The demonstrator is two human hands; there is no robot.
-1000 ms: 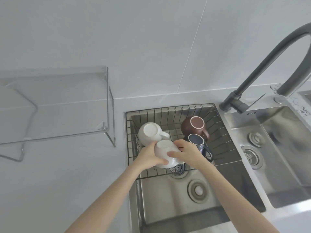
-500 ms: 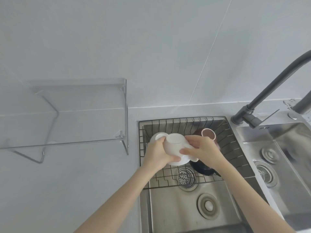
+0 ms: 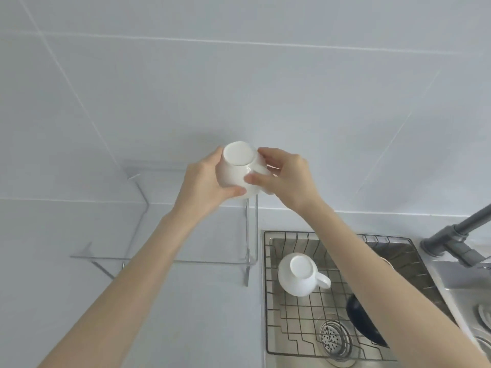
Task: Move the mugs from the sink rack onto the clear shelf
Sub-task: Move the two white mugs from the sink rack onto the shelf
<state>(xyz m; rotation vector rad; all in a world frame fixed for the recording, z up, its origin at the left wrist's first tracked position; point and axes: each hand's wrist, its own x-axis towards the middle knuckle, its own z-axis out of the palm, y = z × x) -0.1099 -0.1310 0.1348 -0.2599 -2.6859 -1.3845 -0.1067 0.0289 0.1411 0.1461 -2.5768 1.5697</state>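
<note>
A white mug is held upside down in the air, its flat base toward me, above the right end of the clear shelf. My left hand wraps its left side and my right hand grips its right side near the handle. A second white mug lies upside down in the wire sink rack. A dark blue mug lies further right in the rack, partly hidden by my right forearm.
The rack sits in the left basin of a steel sink, with a drain strainer under it. A grey tap stands at the right. White counter and tiled wall surround the shelf.
Both hands have lifted the white mug out of the rack and carried it up and left, over the clear shelf. The view has tilted upward and left.
</note>
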